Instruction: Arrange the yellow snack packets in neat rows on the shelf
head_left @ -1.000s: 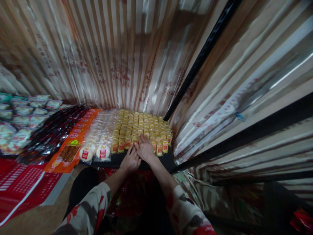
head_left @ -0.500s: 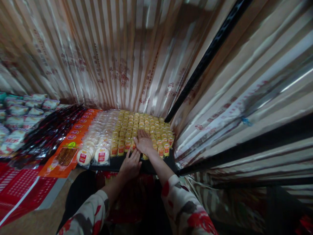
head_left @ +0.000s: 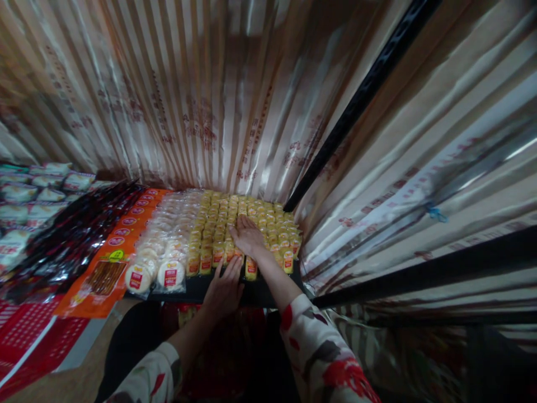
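The person's right hand (head_left: 249,235): flat, fingers straight, on top of the yellow snack packs (head_left: 212,229) | left hand (head_left: 224,288): flat, fingers out, at their near edge | packs: in rows, right end of black shelf (head_left: 191,291) | left of them: round white crackers (head_left: 171,277), orange snack bag (head_left: 103,274) | far: striped sheet (head_left: 188,112)

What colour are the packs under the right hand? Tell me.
The packs are yellow with some red; the head view shows it.
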Tool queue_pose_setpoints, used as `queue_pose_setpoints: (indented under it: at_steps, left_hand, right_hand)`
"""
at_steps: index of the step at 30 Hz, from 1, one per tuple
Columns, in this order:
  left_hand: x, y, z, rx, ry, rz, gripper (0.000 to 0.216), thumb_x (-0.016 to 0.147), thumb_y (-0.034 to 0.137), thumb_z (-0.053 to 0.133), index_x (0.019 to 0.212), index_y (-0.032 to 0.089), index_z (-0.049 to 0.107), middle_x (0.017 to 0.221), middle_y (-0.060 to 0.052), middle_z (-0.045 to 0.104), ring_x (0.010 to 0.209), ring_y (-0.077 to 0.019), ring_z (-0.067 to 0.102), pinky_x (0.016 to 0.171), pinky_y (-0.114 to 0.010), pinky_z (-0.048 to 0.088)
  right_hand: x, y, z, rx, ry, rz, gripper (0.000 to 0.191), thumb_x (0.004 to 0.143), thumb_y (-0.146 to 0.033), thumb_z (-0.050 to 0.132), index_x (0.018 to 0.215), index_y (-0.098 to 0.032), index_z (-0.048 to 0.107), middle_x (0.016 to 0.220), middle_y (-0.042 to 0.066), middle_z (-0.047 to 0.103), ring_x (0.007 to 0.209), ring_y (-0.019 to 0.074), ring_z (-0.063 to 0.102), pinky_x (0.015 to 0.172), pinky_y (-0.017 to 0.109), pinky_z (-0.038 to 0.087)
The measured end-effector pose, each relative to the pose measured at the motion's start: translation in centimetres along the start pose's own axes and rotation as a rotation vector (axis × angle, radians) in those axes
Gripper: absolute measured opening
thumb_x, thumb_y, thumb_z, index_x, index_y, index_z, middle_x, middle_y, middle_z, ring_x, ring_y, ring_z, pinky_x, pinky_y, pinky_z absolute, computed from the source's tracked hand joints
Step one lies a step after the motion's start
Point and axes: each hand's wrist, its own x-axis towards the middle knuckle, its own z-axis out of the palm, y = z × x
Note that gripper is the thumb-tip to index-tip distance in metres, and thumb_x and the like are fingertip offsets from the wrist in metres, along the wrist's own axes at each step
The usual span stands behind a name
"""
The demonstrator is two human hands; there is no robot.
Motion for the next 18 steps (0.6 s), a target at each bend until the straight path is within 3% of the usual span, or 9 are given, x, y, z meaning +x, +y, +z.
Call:
queue_pose_setpoints:
  at_steps: [12, 18]
  left_hand:
    - [-0.1, 0.1, 0.2, 0.038, -0.018, 0.005, 0.052, 0.090, 0.029, 0.030, 0.138, 0.009, 0.034, 0.148, -0.008, 0.030, 0.139, -0.0198, 0.018, 0.115, -0.047, 0.006]
    - [0.0, 0.2, -0.1, 0.054, -0.005, 0.008, 0.052, 0.090, 0.028, 0.031, 0.137, 0.008, 0.035, 0.148, -0.009, 0.030, 0.140, -0.0203, 0.017, 0.115, -0.047, 0.004]
  right_hand:
    - [1.9, 0.6, -0.3, -0.017, 0.013, 0.045, 0.068, 0.093, -0.049, 0.017, 0.139, -0.001, 0.033, 0.147, 0.017, 0.030, 0.137, 0.0235, 0.024, 0.112, 0.035, 0.013]
    - [2.6, 0.9, -1.1, 0.002, 0.010, -0.023, 0.066, 0.093, -0.049, 0.021, 0.136, -0.002, 0.038, 0.145, 0.017, 0.034, 0.136, 0.0211, 0.027, 0.111, 0.030, 0.015]
